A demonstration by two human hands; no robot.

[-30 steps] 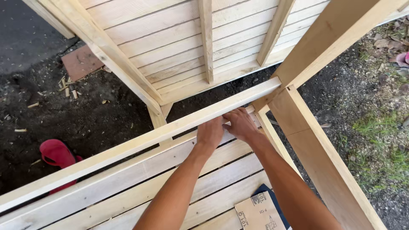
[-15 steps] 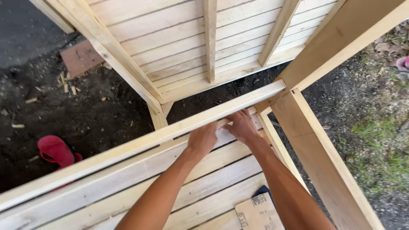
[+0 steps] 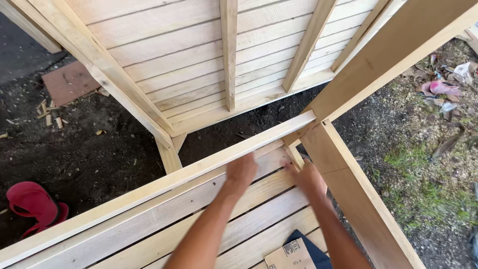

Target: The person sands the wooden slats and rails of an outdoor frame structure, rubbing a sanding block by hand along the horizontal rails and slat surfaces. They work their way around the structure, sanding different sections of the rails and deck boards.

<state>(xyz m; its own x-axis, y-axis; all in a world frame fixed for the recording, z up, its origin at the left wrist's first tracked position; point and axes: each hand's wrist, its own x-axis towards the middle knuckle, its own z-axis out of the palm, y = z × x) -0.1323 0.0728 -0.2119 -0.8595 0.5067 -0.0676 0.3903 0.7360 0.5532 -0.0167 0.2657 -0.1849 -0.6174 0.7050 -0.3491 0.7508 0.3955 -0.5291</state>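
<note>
My left hand (image 3: 241,172) presses on a long pale wooden rail (image 3: 164,184) that runs diagonally across a slatted wood panel (image 3: 249,219). Its fingers curl over the rail's edge. My right hand (image 3: 308,179) rests lower on the slats by the rail's right end, next to a thick wooden post (image 3: 358,199). Both hands are blurred by motion. Neither hand holds a loose item.
A second slatted panel (image 3: 199,50) with upright battens stands at the back. Dark soil (image 3: 89,149) lies between the panels. A red sandal (image 3: 32,204) lies at the left, a cardboard piece (image 3: 291,256) near my arms, and litter on grass (image 3: 443,94) at the right.
Both hands have slid down and apart along the rail; the right hand dropped from the rail's top edge toward the slats by the post. The camera shifted slightly.
</note>
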